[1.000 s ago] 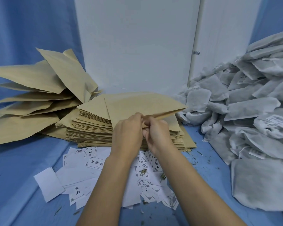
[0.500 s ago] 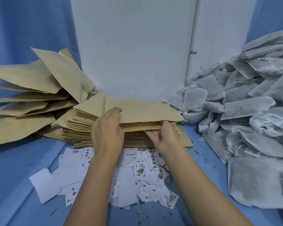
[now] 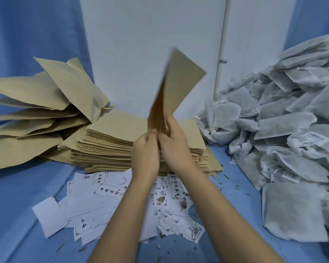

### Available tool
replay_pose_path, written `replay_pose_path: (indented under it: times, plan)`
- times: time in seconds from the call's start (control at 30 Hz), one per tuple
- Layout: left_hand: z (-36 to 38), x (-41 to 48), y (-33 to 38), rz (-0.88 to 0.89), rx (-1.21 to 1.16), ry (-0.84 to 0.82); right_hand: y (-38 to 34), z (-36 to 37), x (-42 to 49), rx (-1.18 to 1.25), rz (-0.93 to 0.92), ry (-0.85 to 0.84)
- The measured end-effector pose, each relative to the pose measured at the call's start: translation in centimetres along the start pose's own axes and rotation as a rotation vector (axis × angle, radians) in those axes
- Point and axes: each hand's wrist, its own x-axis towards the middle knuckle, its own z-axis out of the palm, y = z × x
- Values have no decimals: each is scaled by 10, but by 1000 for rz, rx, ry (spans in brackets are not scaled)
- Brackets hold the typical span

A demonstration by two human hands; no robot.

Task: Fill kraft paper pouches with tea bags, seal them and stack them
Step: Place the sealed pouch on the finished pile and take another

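The person holds one kraft pouch up in the air, standing on end above the middle of the blue tabletop. The left hand and the right hand are close together at its low end, and each grip is pinched on one side of the paper there. I think they are pulling the mouth apart so something can go in, because I can see a dark gap between the two sides. The tea bags lie in a big gray heap on the right, near enough to grab. Just behind the hands is a neat stack of flat pouches, likely the ones waiting for their turn. More loose pouches are fanned out on the left. Small white paper labels are scattered under the arms. They have black Chinese writing in a thin frame, and one looks like it says "中国茶". The tiny tags on the tea bags are too small to read.
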Motion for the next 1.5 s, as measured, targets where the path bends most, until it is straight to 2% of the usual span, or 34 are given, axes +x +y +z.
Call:
replay_pose_path:
  times: [0.13, 0.23, 0.3, 0.4, 0.47, 0.63, 0.7, 0.8, 1.0, 1.2, 1.37, 1.5]
  plan:
    - [1, 4, 4, -218, -269, 123, -1, -2, -7, -409, -85, -17]
    - [-9, 11, 4, -286, -501, 220, 4, -8, -8, -703, -59, -29]
    - [-18, 15, -2, -310, -483, 242, 7, -10, -8, -709, -78, 12]
    - [-25, 18, -12, -374, -394, 207, 9, -8, -11, -538, -132, 199]
    - [-26, 19, -14, -408, -367, 162, 10, -6, -12, -462, -155, 259]
    - [-31, 22, -14, -422, -445, 88, 13, -14, -9, -491, -3, 371]
    - [-35, 23, -16, -378, -396, 125, 12, -17, -7, -370, 72, 388]
    - [-37, 23, -17, -192, -283, 221, 11, -21, -6, -149, 107, 384]
    - [-41, 20, -20, 89, -362, 331, 13, -22, -5, -90, 106, 410]
    - [-40, 20, -36, 370, 141, 267, 11, -28, -2, -57, 120, 457]
    - [-28, 10, -28, 450, 229, 157, 11, -22, -3, -5, 91, 434]
    - [-28, 6, -24, 560, 287, 100, 12, -24, -2, 95, 45, 490]
